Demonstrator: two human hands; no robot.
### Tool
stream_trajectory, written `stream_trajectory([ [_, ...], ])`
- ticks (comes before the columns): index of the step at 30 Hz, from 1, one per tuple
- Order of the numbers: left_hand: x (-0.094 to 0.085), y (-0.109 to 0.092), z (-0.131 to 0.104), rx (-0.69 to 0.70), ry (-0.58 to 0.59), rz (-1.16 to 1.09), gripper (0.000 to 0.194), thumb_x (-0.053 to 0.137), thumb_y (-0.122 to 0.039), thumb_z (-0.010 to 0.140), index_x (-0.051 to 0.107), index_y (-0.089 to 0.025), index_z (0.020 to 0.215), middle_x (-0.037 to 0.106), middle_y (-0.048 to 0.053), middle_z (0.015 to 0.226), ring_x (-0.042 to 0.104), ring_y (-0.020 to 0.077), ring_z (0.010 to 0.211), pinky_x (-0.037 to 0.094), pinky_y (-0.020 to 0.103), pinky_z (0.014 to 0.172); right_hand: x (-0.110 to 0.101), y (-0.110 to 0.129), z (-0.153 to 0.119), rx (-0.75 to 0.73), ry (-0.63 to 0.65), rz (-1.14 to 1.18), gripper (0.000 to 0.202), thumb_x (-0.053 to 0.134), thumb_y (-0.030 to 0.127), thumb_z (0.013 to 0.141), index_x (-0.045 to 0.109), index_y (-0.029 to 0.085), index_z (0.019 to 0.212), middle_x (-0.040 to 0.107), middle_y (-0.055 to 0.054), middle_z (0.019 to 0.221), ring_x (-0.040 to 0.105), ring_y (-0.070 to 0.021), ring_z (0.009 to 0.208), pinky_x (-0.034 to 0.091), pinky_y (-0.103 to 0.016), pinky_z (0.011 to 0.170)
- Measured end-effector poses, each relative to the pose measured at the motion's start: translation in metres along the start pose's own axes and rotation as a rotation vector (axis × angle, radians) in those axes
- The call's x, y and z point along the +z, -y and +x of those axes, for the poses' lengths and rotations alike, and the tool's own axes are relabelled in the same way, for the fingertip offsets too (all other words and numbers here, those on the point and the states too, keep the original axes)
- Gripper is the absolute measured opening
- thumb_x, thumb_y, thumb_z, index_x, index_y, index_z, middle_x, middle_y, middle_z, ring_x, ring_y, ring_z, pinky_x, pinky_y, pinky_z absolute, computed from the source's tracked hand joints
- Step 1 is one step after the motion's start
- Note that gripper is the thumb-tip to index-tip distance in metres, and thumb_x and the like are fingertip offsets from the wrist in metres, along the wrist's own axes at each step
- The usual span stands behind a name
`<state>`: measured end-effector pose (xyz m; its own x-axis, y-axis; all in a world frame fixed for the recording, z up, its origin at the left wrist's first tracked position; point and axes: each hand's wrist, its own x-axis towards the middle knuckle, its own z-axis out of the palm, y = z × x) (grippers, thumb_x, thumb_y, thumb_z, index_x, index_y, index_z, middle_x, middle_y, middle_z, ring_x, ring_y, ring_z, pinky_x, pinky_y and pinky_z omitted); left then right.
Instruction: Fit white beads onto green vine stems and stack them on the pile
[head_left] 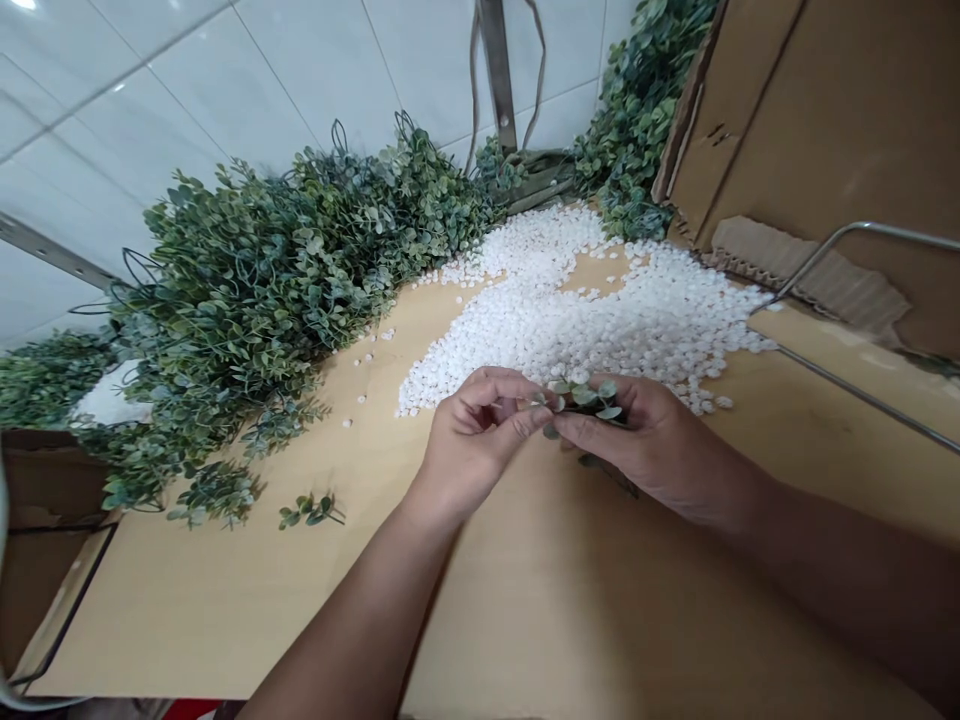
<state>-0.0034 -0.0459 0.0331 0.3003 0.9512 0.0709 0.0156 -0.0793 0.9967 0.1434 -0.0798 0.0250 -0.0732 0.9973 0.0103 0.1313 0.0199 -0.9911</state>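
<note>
My left hand (480, 430) is closed in a pinch, its thumb and index fingertip meeting at the left end of a small artificial leaf sprig (596, 397). A small pale bit shows by these fingertips, too small to name. Around the sprig's other part my right hand (645, 435) is closed, thumb in front, with green leaves poking out above and below the fingers. Both hands are raised over the table, close together. Just behind them spreads a heap of small white plastic pieces (570, 320). A loose leaf sprig (309, 510) lies on the table to the left.
A large pile of artificial greenery (277, 270) with dark wire loops fills the back left. More greenery (630, 120) stands at the back right beside a cardboard box (840, 120). A metal rod (870, 228) juts in at right. The wooden table (187, 610) meets a tiled wall (300, 70).
</note>
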Motion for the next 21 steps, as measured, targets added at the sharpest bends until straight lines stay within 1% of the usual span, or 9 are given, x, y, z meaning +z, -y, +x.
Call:
stream_trajectory([
  [3,-0.018,0.001,0.007,0.018,-0.053,0.163,0.009,0.072,-0.024,0.063,0.069,-0.017,0.068,0.063,0.003,0.071,0.053,0.0118,0.063,0.043,0.024,0.061,-0.007,-0.001,0.002,-0.045,-0.059,-0.101,0.024,0.053,0.029,0.073,0.044,0.019,0.053,0.040,0.004,0.050,0.037,-0.0084,0.048,0.031,-0.021,0.044],
  [5,-0.031,0.004,0.012,0.047,-0.107,0.332,0.006,0.070,-0.022,0.064,0.070,-0.017,0.068,0.065,0.003,0.072,0.054,0.0131,0.064,0.042,0.025,0.062,-0.011,-0.001,0.003,-0.080,-0.089,-0.149,0.027,0.053,0.028,0.074,0.042,0.019,0.051,0.037,0.004,0.048,0.034,-0.0080,0.047,0.029,-0.022,0.043],
  [7,-0.042,0.007,0.016,0.071,-0.128,0.495,0.005,0.067,-0.021,0.067,0.069,-0.017,0.070,0.065,0.004,0.074,0.055,0.0140,0.065,0.042,0.026,0.062,-0.015,0.000,0.003,-0.102,-0.104,-0.177,0.028,0.052,0.028,0.075,0.041,0.019,0.050,0.036,0.004,0.048,0.033,-0.0079,0.046,0.027,-0.022,0.043],
  [9,-0.047,0.010,0.017,0.097,-0.105,0.642,0.006,0.063,-0.019,0.070,0.069,-0.018,0.071,0.065,0.004,0.076,0.056,0.0147,0.067,0.041,0.026,0.062,-0.016,0.002,0.002,-0.109,-0.097,-0.173,0.029,0.051,0.030,0.077,0.042,0.019,0.051,0.038,0.003,0.049,0.035,-0.0084,0.047,0.029,-0.022,0.043],
  [12,-0.046,0.013,0.015,0.124,-0.006,0.851,0.010,0.060,-0.017,0.072,0.069,-0.020,0.076,0.065,0.004,0.079,0.056,0.0151,0.069,0.041,0.026,0.063,-0.016,0.003,0.000,-0.088,-0.069,-0.138,0.030,0.048,0.034,0.079,0.044,0.019,0.053,0.041,0.002,0.051,0.039,-0.0096,0.049,0.032,-0.022,0.045],
  [14,-0.042,0.014,0.014,0.125,0.036,0.955,0.013,0.058,-0.017,0.073,0.068,-0.021,0.080,0.064,0.004,0.081,0.056,0.0154,0.070,0.041,0.027,0.063,-0.016,0.002,0.001,-0.066,-0.064,-0.146,0.030,0.049,0.033,0.078,0.042,0.020,0.052,0.040,0.002,0.050,0.038,-0.0096,0.048,0.032,-0.022,0.044],
  [18,-0.035,0.017,0.017,0.135,0.015,1.053,0.012,0.056,-0.020,0.075,0.066,-0.020,0.082,0.062,0.004,0.081,0.057,0.0160,0.070,0.042,0.027,0.063,-0.015,0.001,0.002,-0.025,-0.071,-0.203,0.032,0.052,0.029,0.072,0.033,0.020,0.048,0.030,0.004,0.047,0.031,-0.0076,0.044,0.025,-0.021,0.039],
  [21,-0.032,0.018,0.020,0.154,-0.002,1.121,0.012,0.053,-0.018,0.077,0.064,-0.019,0.079,0.062,0.005,0.082,0.056,0.0164,0.069,0.041,0.027,0.061,-0.013,0.001,0.002,0.007,-0.060,-0.183,0.031,0.052,0.029,0.070,0.031,0.020,0.048,0.028,0.005,0.047,0.027,-0.0066,0.042,0.021,-0.021,0.037],
])
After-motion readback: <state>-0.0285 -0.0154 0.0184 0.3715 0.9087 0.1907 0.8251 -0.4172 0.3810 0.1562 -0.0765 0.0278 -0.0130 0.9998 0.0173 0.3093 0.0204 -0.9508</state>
